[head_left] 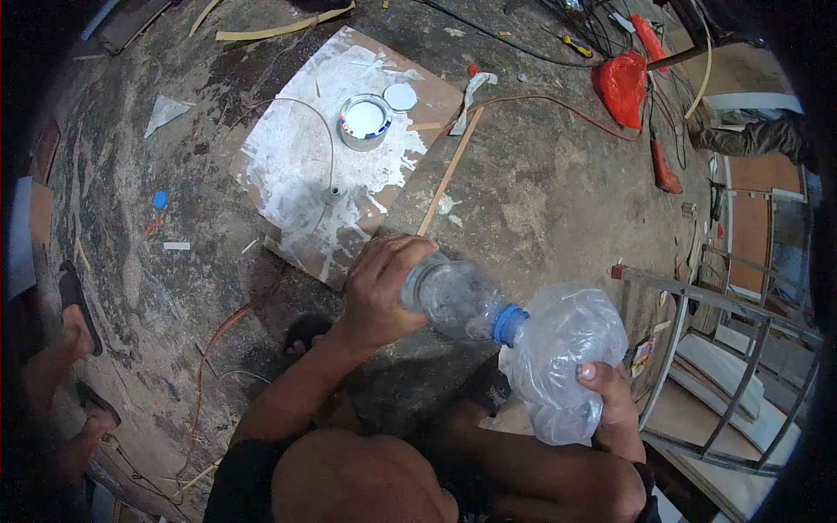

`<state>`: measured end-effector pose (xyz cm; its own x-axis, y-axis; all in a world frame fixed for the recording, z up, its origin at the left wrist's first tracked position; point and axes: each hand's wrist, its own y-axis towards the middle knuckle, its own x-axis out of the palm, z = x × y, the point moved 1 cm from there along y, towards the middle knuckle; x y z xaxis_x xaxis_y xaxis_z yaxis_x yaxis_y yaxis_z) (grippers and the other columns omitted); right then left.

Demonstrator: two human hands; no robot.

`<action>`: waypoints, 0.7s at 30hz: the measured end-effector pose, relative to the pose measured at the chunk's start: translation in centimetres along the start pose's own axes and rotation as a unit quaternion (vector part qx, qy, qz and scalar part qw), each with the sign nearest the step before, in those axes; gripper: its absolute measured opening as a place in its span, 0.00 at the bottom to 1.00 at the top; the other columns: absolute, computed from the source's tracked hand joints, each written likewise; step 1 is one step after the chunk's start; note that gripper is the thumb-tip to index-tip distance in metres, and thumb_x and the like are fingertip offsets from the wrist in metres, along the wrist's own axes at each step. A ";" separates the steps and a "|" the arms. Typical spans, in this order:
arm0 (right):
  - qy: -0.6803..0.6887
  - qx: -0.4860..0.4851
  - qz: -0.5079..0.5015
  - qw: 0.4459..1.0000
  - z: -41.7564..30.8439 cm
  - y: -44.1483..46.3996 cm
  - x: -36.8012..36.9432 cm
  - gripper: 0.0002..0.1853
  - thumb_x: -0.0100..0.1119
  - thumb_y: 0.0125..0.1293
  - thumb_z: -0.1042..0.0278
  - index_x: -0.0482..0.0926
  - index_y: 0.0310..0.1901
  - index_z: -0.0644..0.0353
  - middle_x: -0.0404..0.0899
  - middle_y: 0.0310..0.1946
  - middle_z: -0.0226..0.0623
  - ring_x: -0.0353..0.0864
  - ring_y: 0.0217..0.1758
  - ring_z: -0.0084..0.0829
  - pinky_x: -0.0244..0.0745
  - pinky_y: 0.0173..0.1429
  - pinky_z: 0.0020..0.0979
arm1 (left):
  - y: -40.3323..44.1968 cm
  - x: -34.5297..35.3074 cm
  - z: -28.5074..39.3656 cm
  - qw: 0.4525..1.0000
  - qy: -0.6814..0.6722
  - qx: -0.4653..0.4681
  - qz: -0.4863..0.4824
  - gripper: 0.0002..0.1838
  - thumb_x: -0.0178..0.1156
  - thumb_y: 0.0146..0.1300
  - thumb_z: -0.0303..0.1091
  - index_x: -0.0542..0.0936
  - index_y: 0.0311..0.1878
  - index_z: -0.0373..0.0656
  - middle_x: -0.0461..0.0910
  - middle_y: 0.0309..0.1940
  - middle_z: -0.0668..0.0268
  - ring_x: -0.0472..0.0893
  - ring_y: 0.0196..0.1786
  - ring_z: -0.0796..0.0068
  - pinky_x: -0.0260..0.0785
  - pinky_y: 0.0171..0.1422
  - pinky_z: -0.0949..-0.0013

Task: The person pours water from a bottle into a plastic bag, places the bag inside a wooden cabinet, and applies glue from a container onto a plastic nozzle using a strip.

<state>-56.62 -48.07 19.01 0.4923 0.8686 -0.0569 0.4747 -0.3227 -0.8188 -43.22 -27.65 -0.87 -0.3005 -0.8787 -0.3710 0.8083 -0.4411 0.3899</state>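
Observation:
My left hand (377,292) is wrapped round the base end of a clear plastic bottle (462,298). The bottle lies tilted on its side, and its blue cap or neck ring (508,324) points right. Against that end sits a crumpled, see-through plastic bag (562,357), bulging and shiny. My right hand (613,397) grips the bag from its right side, thumb on top and the other fingers hidden behind it. Whether the bottle's mouth goes into the bag I cannot tell.
An open can of white paint (364,139) stands on a paint-splashed board (418,74), a round white lid (400,96) beside it. A thin hose crosses the floor. Red plastic (621,87) and cables lie top right, a metal frame (724,305) at right. Another person's feet (78,331) show left.

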 end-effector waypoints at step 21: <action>-0.028 -0.038 0.035 0.998 -0.1 0.2 -0.5 0.35 0.75 0.58 0.66 0.72 0.67 0.62 0.82 0.56 0.39 0.82 0.59 0.35 0.77 0.65 0.39 | -0.3 0.3 -0.1 1.000 0.006 -0.013 -0.023 0.42 0.79 0.30 0.26 0.78 0.58 0.43 0.82 0.56 0.56 0.82 0.60 0.50 0.73 0.65 0.51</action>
<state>-56.70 -48.60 18.91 0.4859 0.8619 -0.1450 0.4958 -0.4085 -0.7663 -43.49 -27.82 -1.15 -0.3323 -0.8553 -0.3975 0.8065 -0.4762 0.3503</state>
